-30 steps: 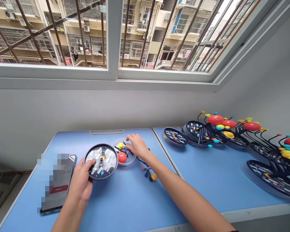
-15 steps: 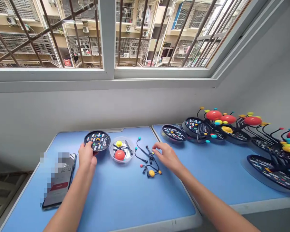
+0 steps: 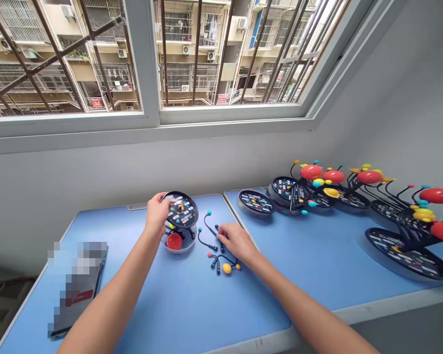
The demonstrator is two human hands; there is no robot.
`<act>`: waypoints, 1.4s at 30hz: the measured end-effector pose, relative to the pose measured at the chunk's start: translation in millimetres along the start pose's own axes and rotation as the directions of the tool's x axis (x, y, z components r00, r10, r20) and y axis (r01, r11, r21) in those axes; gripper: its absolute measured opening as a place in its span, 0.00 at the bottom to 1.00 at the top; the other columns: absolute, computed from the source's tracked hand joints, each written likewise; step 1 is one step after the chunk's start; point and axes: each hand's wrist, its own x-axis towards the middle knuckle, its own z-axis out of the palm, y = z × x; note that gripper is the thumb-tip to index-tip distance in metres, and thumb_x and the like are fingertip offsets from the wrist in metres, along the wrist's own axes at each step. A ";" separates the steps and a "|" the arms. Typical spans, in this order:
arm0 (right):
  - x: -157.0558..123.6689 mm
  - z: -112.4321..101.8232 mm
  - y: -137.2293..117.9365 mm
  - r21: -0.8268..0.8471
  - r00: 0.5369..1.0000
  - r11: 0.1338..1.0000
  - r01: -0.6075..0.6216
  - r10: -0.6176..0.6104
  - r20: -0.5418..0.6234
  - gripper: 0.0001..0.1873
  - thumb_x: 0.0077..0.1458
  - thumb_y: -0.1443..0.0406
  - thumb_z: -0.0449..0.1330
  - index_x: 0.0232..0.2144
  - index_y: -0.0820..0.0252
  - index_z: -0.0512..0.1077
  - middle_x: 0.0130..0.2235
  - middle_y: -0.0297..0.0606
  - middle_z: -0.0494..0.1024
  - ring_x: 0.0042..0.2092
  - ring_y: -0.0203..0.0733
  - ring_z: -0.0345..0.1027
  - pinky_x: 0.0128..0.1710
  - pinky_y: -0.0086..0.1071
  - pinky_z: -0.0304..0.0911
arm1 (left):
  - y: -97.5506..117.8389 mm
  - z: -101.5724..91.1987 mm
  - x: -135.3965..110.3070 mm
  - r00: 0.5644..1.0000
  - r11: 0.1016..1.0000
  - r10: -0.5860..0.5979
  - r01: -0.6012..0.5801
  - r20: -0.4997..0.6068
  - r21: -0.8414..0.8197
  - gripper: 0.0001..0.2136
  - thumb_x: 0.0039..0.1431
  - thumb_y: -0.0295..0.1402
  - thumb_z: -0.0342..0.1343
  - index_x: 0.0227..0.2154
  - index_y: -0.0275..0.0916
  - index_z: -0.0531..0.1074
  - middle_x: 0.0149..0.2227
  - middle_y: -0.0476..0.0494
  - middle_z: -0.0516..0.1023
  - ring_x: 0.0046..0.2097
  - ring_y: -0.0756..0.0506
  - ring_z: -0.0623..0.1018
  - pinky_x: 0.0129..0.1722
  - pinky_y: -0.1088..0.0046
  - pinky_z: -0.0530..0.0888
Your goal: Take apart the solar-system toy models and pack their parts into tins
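We clamped our left hand [image 3: 157,214] on the black disc [image 3: 183,212] over the tub [image 3: 180,251] near the surface's [image 3: 206,305] far edge, our right hand [image 3: 238,242], grip impossible to tell, at the stems [image 3: 222,248] toward its right edge, seemingly mid-pickup, which called for a precise pinch.

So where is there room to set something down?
Bare: left table between the arms, nearer than the bowl and rods; right table between right arm and nearest model. Crowded: around the left hand and right hand, and the right table's far side, lined with models.
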 end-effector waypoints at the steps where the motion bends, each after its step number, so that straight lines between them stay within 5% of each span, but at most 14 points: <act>1: -0.3 -0.2 1.4 0.006 1.000 1.000 -0.008 0.008 -0.003 0.07 0.51 0.69 0.52 0.22 0.58 0.65 0.25 0.34 0.71 0.30 0.39 0.63 0.30 0.29 0.53 | 2.2 4.8 -5.1 0.999 1.000 -0.003 0.002 0.047 0.018 0.12 0.38 0.23 0.52 0.28 0.36 0.74 0.23 0.48 0.75 0.23 0.51 0.71 0.26 0.76 0.69; 4: -2.0 -1.8 8.0 0.023 0.999 0.999 -0.040 0.040 -0.022 0.04 0.52 0.68 0.51 0.26 0.57 0.63 0.26 0.32 0.70 0.28 0.38 0.62 0.28 0.28 0.51 | 7.9 14.1 -19.3 0.990 0.998 -0.008 -0.001 0.137 0.067 0.12 0.40 0.24 0.52 0.30 0.36 0.75 0.24 0.47 0.76 0.24 0.50 0.72 0.26 0.75 0.69; 10: -9.2 -0.6 14.7 0.067 1.000 0.997 -0.027 0.027 -0.008 0.02 0.51 0.67 0.52 0.27 0.57 0.62 0.24 0.30 0.68 0.27 0.37 0.62 0.27 0.28 0.52 | 5.4 44.5 -15.9 0.991 0.979 -0.007 -0.019 0.130 0.203 0.14 0.50 0.23 0.48 0.40 0.35 0.71 0.29 0.46 0.75 0.24 0.51 0.72 0.23 0.77 0.68; 16: -24.6 8.4 1.1 0.112 0.999 0.992 0.053 -0.053 0.001 0.06 0.50 0.73 0.51 0.30 0.59 0.64 0.28 0.34 0.71 0.31 0.39 0.65 0.31 0.30 0.59 | -24.3 101.2 -18.6 0.935 0.904 -0.184 0.041 0.302 0.425 0.13 0.59 0.35 0.51 0.45 0.35 0.67 0.40 0.43 0.73 0.36 0.48 0.75 0.34 0.67 0.74; 20: -39.5 9.2 -8.1 0.132 0.993 0.984 0.117 -0.117 -0.011 0.07 0.53 0.73 0.51 0.32 0.58 0.66 0.34 0.38 0.72 0.37 0.43 0.66 0.35 0.33 0.62 | -49.9 119.7 -26.5 0.907 0.819 -0.227 -0.019 0.355 0.573 0.14 0.60 0.35 0.51 0.47 0.36 0.66 0.46 0.41 0.71 0.42 0.45 0.74 0.40 0.62 0.74; 29: -62.6 -5.4 1.5 0.190 0.971 0.964 0.185 -0.150 -0.184 0.10 0.55 0.72 0.48 0.33 0.57 0.68 0.35 0.41 0.74 0.38 0.44 0.67 0.37 0.37 0.63 | -59.3 104.4 -32.0 0.896 0.422 -0.099 -0.357 0.433 0.833 0.13 0.59 0.35 0.52 0.45 0.37 0.67 0.48 0.41 0.70 0.46 0.44 0.72 0.44 0.60 0.71; 35: -59.8 -7.0 16.1 0.115 0.966 0.986 0.123 -0.093 -0.241 0.08 0.55 0.72 0.49 0.31 0.59 0.67 0.32 0.40 0.72 0.37 0.45 0.65 0.36 0.36 0.61 | -48.4 86.4 -35.0 0.892 0.143 -0.057 -0.437 0.449 0.888 0.12 0.58 0.34 0.52 0.44 0.34 0.68 0.49 0.39 0.69 0.49 0.42 0.71 0.47 0.57 0.69; 42: -51.4 -0.3 24.7 0.057 0.973 0.993 0.105 -0.090 -0.214 0.08 0.54 0.71 0.49 0.30 0.57 0.68 0.32 0.39 0.72 0.36 0.45 0.64 0.35 0.36 0.60 | -50.0 90.6 -30.5 0.878 0.048 -0.140 -0.455 0.457 0.889 0.13 0.59 0.35 0.52 0.46 0.37 0.67 0.47 0.40 0.70 0.45 0.43 0.73 0.43 0.60 0.72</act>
